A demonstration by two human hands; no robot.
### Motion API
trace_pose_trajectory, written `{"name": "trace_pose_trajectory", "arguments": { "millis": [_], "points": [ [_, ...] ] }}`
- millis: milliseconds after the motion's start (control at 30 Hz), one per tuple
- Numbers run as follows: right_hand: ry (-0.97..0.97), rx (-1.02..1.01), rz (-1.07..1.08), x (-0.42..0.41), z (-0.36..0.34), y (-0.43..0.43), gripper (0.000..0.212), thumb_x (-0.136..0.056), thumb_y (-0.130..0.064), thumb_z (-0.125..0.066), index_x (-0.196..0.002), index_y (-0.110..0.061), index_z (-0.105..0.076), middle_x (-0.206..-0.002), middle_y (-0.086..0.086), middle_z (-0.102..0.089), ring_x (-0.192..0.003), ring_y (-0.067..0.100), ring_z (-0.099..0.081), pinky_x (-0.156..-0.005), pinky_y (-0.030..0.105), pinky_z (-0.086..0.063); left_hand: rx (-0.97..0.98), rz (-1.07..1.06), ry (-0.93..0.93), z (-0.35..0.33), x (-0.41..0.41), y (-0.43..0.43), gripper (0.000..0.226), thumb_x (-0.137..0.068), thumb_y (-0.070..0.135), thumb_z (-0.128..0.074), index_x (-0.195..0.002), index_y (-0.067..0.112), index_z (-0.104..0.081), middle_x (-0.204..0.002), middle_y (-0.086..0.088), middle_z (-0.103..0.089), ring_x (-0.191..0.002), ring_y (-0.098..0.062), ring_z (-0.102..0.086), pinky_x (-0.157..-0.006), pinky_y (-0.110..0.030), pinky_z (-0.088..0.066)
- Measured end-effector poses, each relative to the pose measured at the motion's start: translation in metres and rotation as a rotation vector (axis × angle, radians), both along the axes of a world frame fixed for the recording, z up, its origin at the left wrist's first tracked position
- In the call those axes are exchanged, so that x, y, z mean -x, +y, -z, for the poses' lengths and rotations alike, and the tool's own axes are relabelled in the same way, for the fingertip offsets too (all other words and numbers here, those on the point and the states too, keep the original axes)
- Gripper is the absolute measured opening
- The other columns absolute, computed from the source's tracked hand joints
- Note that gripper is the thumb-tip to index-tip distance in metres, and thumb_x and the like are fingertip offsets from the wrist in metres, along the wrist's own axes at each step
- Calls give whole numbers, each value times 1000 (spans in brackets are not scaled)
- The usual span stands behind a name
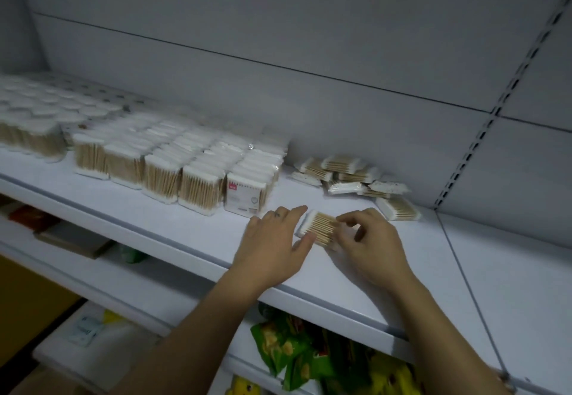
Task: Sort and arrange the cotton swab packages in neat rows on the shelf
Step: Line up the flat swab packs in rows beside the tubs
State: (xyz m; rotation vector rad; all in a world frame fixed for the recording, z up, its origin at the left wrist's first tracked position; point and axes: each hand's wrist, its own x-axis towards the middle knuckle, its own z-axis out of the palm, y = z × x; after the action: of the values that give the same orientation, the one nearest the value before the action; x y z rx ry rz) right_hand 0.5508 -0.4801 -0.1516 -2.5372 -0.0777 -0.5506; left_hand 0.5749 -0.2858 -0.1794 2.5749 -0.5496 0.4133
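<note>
Two arms (216, 317) reach one swab pack (318, 228), flat on the shelf (173, 224) below the middle. Left hand (274, 240) touches it with straight fingers; right hand (373, 247) pinches its other end. It looks light, squashy, slippery: hold both ends. About eight loose packs (343, 164) lie right of middle; five front the neat rows (173, 175).

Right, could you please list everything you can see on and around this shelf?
standing cotton swab packages: many, white with tan sticks, rows on the shelf's left and middle
loose cotton swab packages: about eight, white and tan, heap at rear right
single cotton swab package: one, white and tan, flat near the front edge, between the hands
shelf: one, white
slotted upright: one, pale grey, right
snack bags: several, green and yellow, shelf below
left hand: fingers straight, touching the single package
right hand: fingers curled on its right end
</note>
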Motion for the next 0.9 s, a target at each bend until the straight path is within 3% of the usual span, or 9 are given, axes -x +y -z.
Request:
{"name": "trace_pose_trajectory", "arguments": {
  "millis": [100, 167, 300, 367, 433, 533, 633, 800, 900],
  "points": [
    [134, 227, 251, -1, -3, 0, 42, -90, -46, -51, -127, -27, -59, -127, 7, -58, -110, 25, -55, -89, 35, -43, -98, 42, -22, -1, 1, 0, 54, -95, 57, -29, -146, 39, -28, -136, 3, -53, -120, -21, -44, -97, -42, -31],
    [268, 267, 242, 2, -1, 6, 45, -92, -47, -45, -129, -25, -58, -127, 9, -60, -112, 31, -52, -93, 38, -41, -92, 50, -7, -1, 1, 1, 49, -96, 56, -30, -141, 39, -37, -132, 3, -56, -119, -20, -44, -96, -41, -29],
    [243, -114, 112, 9, -3, 21, 38, -87, -31, -61, -124, -22, -57, -116, 0, -66, -99, 20, -60, -84, 31, -48, 119, 61, 59, -3, 2, 4, 38, -92, 50, -50, -127, 37, -44, -119, 7, -61, -108, -14, -51, -93, -37, -40],
    [189, -388, -11, 14, -4, 30, 46, -84, -18, -68, -127, -25, -53, -118, -5, -63, -97, 13, -62, -79, 26, -50, 340, 80, 163, -6, 5, 6, 44, -89, 42, -61, -127, 42, -39, -110, 13, -59, -94, -1, -58, -85, -31, -51],
    [64, -503, -80, 17, -9, 38, 48, -84, -13, -69, -125, -33, -56, -120, -11, -61, -98, 9, -61, -79, 28, -54, 489, 66, 217, -8, 12, 10, 51, -86, 40, -66, -125, 48, -35, -96, 21, -57, -84, 6, -59, -75, -23, -54],
    [-55, -397, -132, 10, -22, 47, 50, -84, -11, -71, -122, -40, -57, -118, -16, -57, -99, 0, -57, -77, 19, -51, 502, -30, 147, -7, 24, 21, 45, -86, 47, -60, -122, 49, -32, -89, 24, -55, -81, 2, -60, -73, -28, -54],
    [-60, -255, -204, -3, -36, 70, 55, -80, -12, -75, -124, -35, -52, -109, -19, -53, -97, -2, -54, -70, 9, -42, 433, -149, 27, -6, 32, 43, 35, -91, 47, -52, -122, 41, -37, -95, 21, -53, -83, -4, -59, -74, -33, -53],
    [-115, 19, -329, -26, -46, 115, 32, -79, -16, -75, -106, -25, -60, -99, -14, -50, -85, -5, -48, -69, 5, -40, 216, -199, -110, -11, 37, 72, 21, -92, 33, -51, -112, 27, -54, -109, 7, -55, -96, -15, -54, -84, -34, -45],
    [-194, 109, -387, -43, -48, 135, 25, -79, -15, -74, -101, -20, -65, -96, -11, -52, -85, 3, -47, -73, 13, -37, 157, -243, -107, -13, 35, 80, 20, -92, 33, -48, -110, 27, -55, -110, 7, -55, -99, -13, -51, -87, -34, -42]
  ]
}}
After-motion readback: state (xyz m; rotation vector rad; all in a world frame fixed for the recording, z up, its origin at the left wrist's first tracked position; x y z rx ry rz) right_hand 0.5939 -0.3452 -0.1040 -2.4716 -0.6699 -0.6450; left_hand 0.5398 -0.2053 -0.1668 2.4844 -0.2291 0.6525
